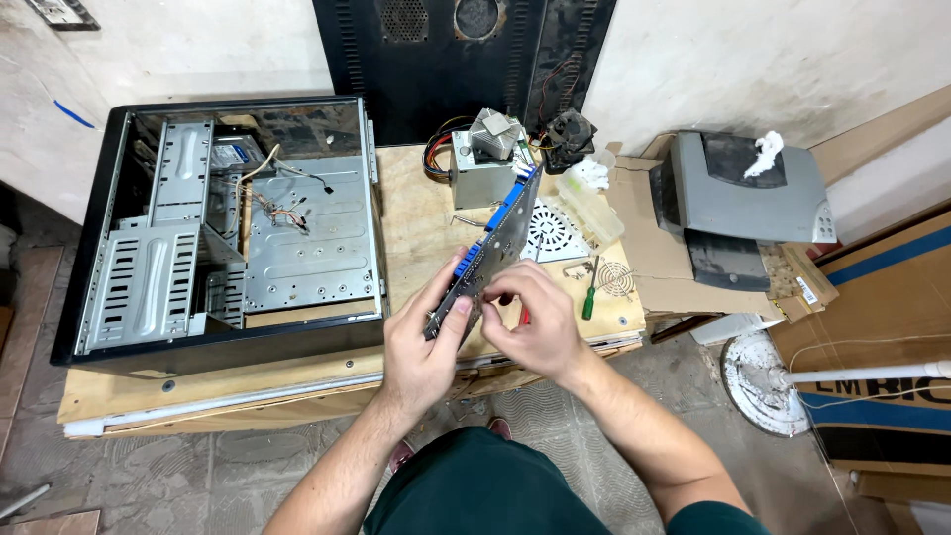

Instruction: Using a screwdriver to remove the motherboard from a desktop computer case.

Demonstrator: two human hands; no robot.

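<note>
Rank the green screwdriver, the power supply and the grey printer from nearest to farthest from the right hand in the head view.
From the right hand:
1. green screwdriver, just right of it on the bench.
2. power supply, beyond it at the bench's back.
3. grey printer, far right on cardboard.

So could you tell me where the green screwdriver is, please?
In the head view, the green screwdriver lies on the wooden table, just right of the right hand and beside a round fan grille.

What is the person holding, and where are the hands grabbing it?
A grey circuit board with blue slots, held edge-up: left hand grips its near end, right hand pinches its lower edge.
</note>
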